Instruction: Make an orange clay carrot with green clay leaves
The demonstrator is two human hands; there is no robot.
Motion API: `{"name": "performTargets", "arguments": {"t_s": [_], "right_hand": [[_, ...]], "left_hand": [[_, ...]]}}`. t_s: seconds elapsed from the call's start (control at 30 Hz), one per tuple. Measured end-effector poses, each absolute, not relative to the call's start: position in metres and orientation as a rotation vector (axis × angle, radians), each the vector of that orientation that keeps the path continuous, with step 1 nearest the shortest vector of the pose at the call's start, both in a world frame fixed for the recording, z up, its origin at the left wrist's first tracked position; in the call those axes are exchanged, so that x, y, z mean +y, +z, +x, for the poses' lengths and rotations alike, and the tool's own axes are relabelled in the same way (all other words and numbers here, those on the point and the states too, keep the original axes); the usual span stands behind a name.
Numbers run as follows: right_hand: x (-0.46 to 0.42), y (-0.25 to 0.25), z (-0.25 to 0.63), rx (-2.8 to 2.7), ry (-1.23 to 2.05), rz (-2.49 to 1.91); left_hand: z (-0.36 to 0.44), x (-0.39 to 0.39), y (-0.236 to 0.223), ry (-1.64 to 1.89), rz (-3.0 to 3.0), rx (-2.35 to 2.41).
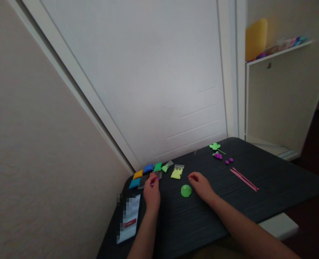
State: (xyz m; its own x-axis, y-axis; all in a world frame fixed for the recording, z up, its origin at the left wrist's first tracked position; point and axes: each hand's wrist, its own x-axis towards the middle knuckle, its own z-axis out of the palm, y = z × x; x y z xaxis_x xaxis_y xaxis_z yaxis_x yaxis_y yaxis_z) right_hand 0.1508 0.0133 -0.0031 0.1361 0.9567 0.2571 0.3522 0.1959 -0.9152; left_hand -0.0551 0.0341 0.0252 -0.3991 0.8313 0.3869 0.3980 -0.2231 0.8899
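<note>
My left hand [152, 190] rests on the dark table [269, 187] with its fingers pinched on a small purple bit of clay [156, 179], right by a clear bag [148, 178]. My right hand [201, 185] lies to the right with curled fingers; whether anything is in them I cannot make out. A round green clay lump [186, 191] sits between the two hands, closer to the right one. A yellow clay bag [177, 172] lies just beyond the hands.
A row of clay bags in orange [138, 175], blue [148, 168] and green [157, 167] lines the table's far left. A green leaf with purple balls [217, 151] and pink sticks [244, 179] lie to the right. A phone [129, 217] is near left. White shelves [280, 90] stand right.
</note>
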Motion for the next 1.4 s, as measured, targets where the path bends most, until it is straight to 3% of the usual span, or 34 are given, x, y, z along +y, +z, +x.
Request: {"name": "performTargets", "arguments": {"t_s": [0.2, 0.47, 0.8, 0.97, 1.2, 1.4], "right_hand": [[0.002, -0.003, 0.145, -1.784, 0.562, -1.318], [-0.001, 0.005, 0.145, -1.721, 0.5, -1.179], [-0.005, 0.005, 0.142, -1.741, 0.461, -1.024], [0.002, 0.005, 0.143, -1.539, 0.677, -1.05], [0.006, 0.003, 0.144, -1.309, 1.333, -0.919], [0.004, 0.006, 0.146, -1.188, 1.438, -0.867]], "left_hand": [[-0.033, 0.03, 0.02, 1.458, 1.584, 1.505], [-0.01, 0.025, 0.004, 1.41, 1.12, 1.221], [-0.014, 0.01, 0.006, 1.21, 0.95, 0.824], [-0.021, 0.01, 0.008, 1.209, 0.748, 0.7], [-0.022, 0.006, 0.006, 1.141, 0.697, 0.596], [-0.023, 0.005, 0.005, 1.073, 0.704, 0.584]]}}
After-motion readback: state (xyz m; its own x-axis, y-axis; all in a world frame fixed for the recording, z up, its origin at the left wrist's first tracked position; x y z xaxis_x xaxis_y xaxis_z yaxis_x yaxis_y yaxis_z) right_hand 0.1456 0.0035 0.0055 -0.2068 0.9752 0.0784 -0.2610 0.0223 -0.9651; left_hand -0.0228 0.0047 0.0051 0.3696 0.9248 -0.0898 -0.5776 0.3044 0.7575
